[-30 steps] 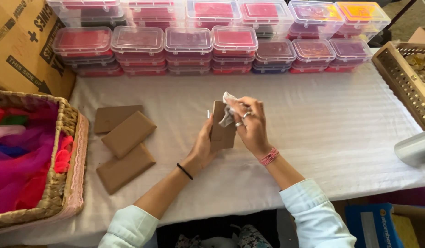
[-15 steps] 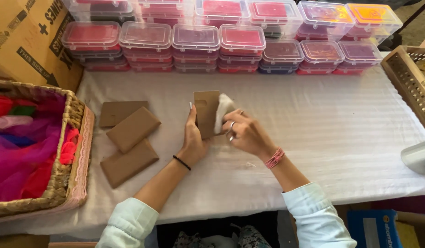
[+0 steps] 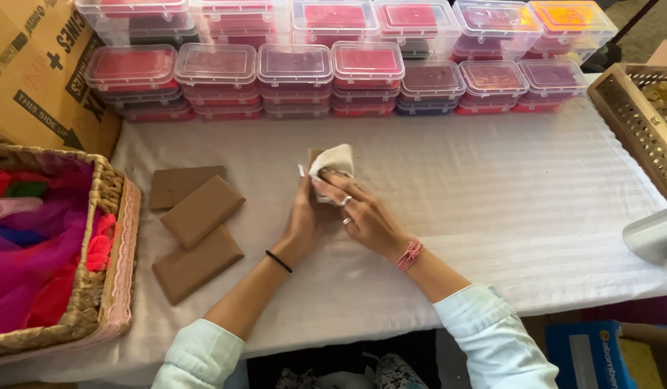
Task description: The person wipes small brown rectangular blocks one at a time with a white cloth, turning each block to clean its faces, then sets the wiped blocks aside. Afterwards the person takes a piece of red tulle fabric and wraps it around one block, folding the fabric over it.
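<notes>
Hands meet in the middle of the surface (image 3: 492, 209), which has a white cloth over it. The left hand (image 3: 302, 223) is curled around the side of a small brown card packet (image 3: 314, 155), holding it down flat. The right hand (image 3: 362, 212) has its fingers spread and bent, pressing a small cream cloth pouch (image 3: 335, 158) onto the top of that packet. Both hands are gripping or pressing, not wide open. It looks like the pouch is being fitted onto the packet, and I think that step is only partly done, because the pouch sits bunched up and loose at the top.

Off to the left, near the left arm, lie 3 more flat brown packets (image 3: 198, 210), side by side, with no pouch on them. They look like they have yet to get one.

Further left sits a woven basket (image 3: 106, 216) full of bright pink, purple and red netting. Along the far edge stand rows of clear plastic boxes (image 3: 297, 68) with red, pink and orange things inside. A wooden tray (image 3: 625, 119) sits at the far right, and a cardboard box (image 3: 31, 65) at the far left.
</notes>
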